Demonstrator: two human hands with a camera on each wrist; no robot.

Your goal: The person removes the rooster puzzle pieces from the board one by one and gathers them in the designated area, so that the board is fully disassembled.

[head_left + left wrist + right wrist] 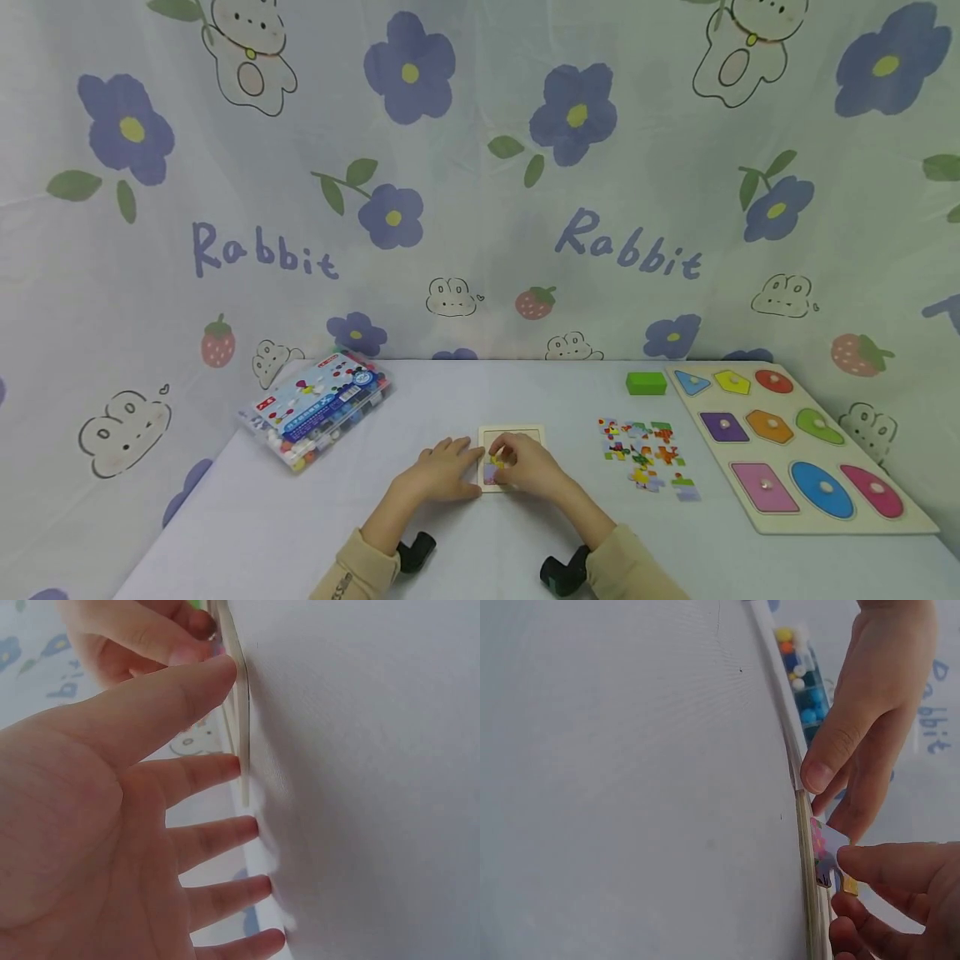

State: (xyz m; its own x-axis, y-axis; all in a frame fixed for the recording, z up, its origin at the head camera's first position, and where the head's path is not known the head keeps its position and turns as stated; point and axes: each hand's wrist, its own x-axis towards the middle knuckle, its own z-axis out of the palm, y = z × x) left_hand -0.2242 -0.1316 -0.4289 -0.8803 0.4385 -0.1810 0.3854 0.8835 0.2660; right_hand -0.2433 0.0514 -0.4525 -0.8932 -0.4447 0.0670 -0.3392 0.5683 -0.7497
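Observation:
A small wooden puzzle tray (537, 431) lies on the white table between both hands, its pale edge seen side-on in the left wrist view. The left hand (442, 473) rests beside it with straight, spread fingers; its thumb and index tip touch the tray's edge (241, 712). Over the tray, the right hand (531, 467) pinches a puzzle piece (829, 851) with a pink flower on it, tilted at the tray's edge in the right wrist view. The right fingers partly hide the tray's inside, where some purple and yellow shows.
Several loose puzzle pieces (667, 455) lie right of the tray, with a green block (646, 383) behind them. A knobbed shape board (716, 500) stands at the far right. On the left sits a clear case of colored beads (318, 408).

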